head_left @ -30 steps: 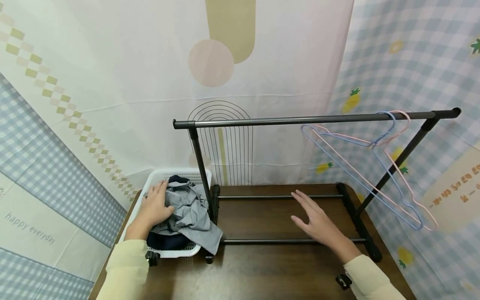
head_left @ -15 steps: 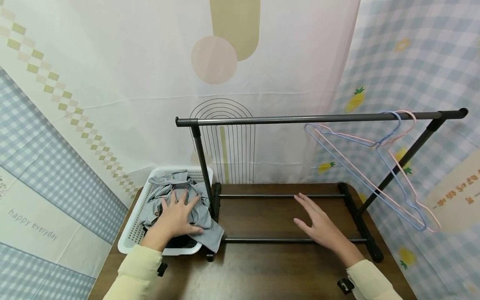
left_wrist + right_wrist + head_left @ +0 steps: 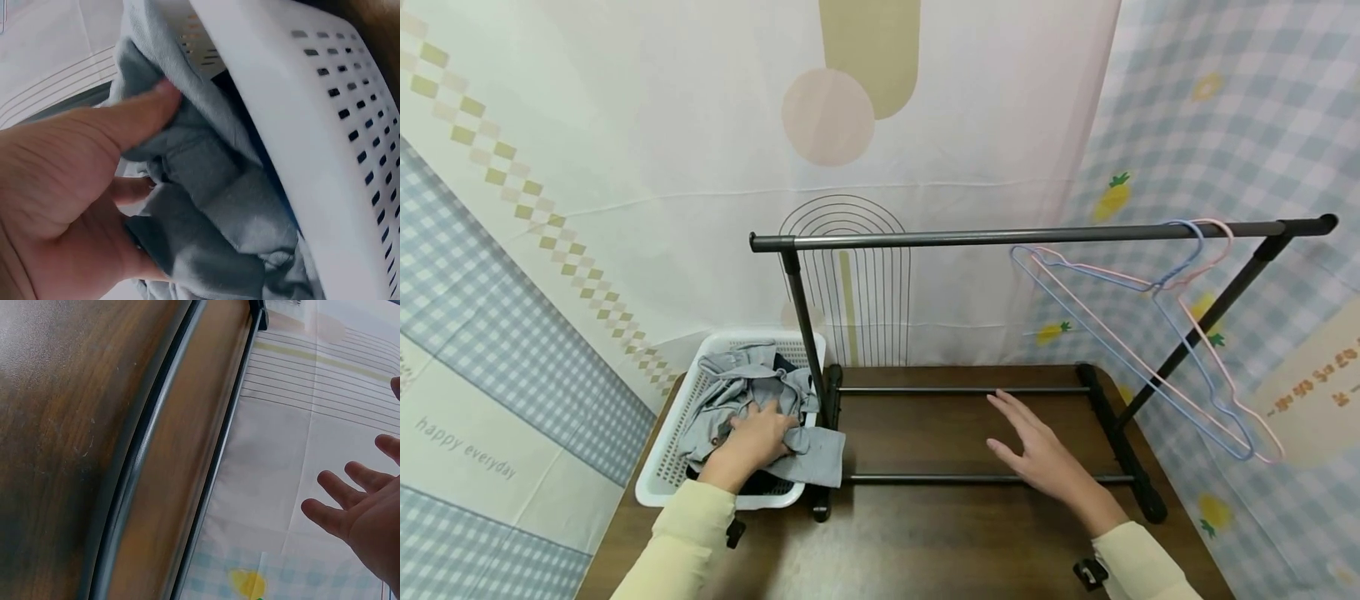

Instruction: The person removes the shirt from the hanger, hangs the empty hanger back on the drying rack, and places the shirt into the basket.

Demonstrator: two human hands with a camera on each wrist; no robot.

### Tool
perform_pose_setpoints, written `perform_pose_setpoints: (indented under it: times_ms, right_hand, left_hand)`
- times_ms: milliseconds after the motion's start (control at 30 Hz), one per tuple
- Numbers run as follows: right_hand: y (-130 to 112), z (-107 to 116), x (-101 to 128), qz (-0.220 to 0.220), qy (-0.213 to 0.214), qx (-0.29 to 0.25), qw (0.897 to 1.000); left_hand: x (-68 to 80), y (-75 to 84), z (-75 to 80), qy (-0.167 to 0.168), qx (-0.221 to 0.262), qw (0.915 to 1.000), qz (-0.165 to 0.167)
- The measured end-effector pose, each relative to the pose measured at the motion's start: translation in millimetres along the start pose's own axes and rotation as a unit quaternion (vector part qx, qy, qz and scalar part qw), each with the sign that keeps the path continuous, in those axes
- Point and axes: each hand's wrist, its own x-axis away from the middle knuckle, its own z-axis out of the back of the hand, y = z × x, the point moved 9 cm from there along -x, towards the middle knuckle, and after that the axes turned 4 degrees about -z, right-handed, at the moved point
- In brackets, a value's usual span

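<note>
Grey crumpled cotton shirt (image 3: 752, 400) gathered in a white perforated plastic basket (image 3: 662, 475).
Left hand (image 3: 758, 439) curls its fingers (image 3: 140, 115) into the cloth; right hand (image 3: 1041, 450) hovers flat and empty over the dark wooden tabletop (image 3: 925, 533). Best to bunch plenty of fabric and lift straight up, clear of the basket rim under that hand.

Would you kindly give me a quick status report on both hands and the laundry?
Left hand grips grey garment in white basket. Right hand open, above table. Rack post stands beside the basket.
</note>
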Motion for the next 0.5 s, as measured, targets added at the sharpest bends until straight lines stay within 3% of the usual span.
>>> perform_pose_setpoints:
  times_ms: [133,333,500]
  right_hand:
    - [2.6,0.4,0.9,-0.008,-0.004,-0.004,1.0]
    - [3.2,2.4,1.0,-0.009,-0.002,-0.005,1.0]
    - [4.9,2.7,1.3,-0.011,-0.002,-0.006,1.0]
  left_hand:
    - [-2.0,0.0,7.3,0.026,-0.012,0.9995,-0.014]
    - [-0.4,-2.2,37.3,0.11,-0.018,0.991,-0.074]
    - [1.2,-15.1,63.6,0.168,-0.025,0.9824,-0.078]
